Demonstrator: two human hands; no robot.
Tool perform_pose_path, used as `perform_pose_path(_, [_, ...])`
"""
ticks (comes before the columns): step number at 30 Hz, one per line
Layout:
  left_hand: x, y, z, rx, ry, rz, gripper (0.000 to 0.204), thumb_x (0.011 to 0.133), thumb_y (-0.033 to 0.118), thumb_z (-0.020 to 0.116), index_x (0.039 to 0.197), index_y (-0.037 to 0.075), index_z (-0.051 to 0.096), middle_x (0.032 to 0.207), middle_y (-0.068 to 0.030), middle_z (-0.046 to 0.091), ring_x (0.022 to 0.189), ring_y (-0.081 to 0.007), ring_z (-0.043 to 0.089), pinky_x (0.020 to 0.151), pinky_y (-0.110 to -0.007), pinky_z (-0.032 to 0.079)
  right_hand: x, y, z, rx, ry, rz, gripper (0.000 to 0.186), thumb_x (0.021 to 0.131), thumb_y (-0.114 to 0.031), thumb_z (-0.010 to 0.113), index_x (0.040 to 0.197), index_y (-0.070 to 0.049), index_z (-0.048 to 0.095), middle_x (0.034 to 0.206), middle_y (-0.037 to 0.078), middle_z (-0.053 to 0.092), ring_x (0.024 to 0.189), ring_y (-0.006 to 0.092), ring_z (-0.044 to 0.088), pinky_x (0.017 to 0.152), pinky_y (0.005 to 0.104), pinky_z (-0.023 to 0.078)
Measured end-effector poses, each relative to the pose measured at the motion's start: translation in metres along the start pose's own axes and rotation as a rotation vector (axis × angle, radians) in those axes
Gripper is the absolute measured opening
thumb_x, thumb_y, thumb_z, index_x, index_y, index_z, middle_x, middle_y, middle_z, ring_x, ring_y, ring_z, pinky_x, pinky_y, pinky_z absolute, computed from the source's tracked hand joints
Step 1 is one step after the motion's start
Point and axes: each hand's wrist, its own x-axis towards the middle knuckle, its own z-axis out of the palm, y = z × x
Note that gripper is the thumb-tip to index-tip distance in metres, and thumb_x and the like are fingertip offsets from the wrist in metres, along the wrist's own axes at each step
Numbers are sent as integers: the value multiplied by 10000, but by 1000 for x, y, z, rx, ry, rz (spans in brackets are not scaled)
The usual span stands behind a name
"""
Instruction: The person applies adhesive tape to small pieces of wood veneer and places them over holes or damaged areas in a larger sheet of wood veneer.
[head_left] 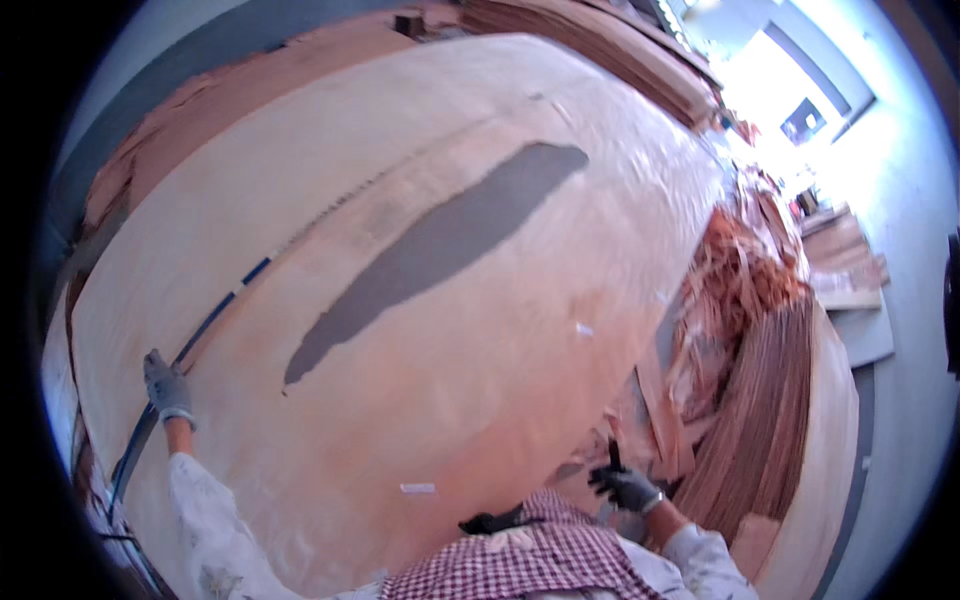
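Observation:
A large pale wood veneer sheet (480,400) spreads in front of me, with a long ragged grey area (440,240) across its middle. I cannot tell if that area is a gap or a patch. My left hand (168,388), in a grey glove, is closed on a long, narrow dark blue strip (207,328) at the left. Toward the sheet's far side the strip's line continues pale with small dark marks. Near my body on the right, my right hand (625,488), in a dark grey glove, grips a slim black-handled tool (614,455) pointing up; its kind is unclear.
Torn reddish veneer scraps (735,270) heap beyond the sheet's right edge. Nearer me stands a thick stack of brown veneer (755,420). More stacked sheets (600,50) lie at the back. Small white labels (418,488) lie on the sheet.

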Motion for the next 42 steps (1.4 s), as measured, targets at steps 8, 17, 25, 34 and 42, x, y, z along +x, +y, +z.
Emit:
perform_pose_path(8, [-217, -48, 26, -697, 19, -98, 326, 915, 213, 498, 1096, -54, 552, 1079, -213, 577, 1012, -332, 549, 864, -380, 444, 40, -34, -27, 190, 107, -197, 280, 877, -280, 557, 1076, -86, 586, 932, 64, 657, 637, 149, 611, 437, 233, 398])
perform_pose_path(17, [-591, -96, 25, -1115, -52, -1647, 477, 929, 368, 409, 1206, -10, 493, 1165, -198, 533, 1040, -285, 516, 875, -369, 438, 47, -49, -40, 125, -92, -275, 271, 873, -280, 570, 983, -35, 610, 835, 78, 662, 525, 130, 590, 409, 219, 403])
perform_pose_path(25, [-606, -57, 17, -1898, 65, -1684, 351, 919, 408, 439, 871, 107, 613, 701, -47, 639, 551, -201, 576, 483, -300, 467, 25, -22, -84, -53, -233, -179, 260, 891, -266, 538, 1013, -51, 622, 912, 59, 659, 621, 113, 605, 443, 208, 400])
perform_pose_path(34, [-608, -62, 40, -1536, -127, -1803, 326, 913, 366, 459, 748, 104, 559, 557, -45, 543, 404, -197, 470, 375, -312, 395, 1, 1, -97, -62, -138, -176, 263, 893, -285, 536, 995, -59, 620, 911, 44, 659, 619, 109, 604, 432, 197, 383])
perform_pose_path(42, [-679, -89, 24, -1887, -178, -1684, 305, 924, 347, 438, 929, 85, 594, 825, -117, 620, 692, -258, 591, 620, -367, 501, -1, 34, -89, -225, -178, -90, 315, 886, -341, 530, 1051, -84, 607, 900, 14, 655, 647, 104, 595, 467, 218, 377])
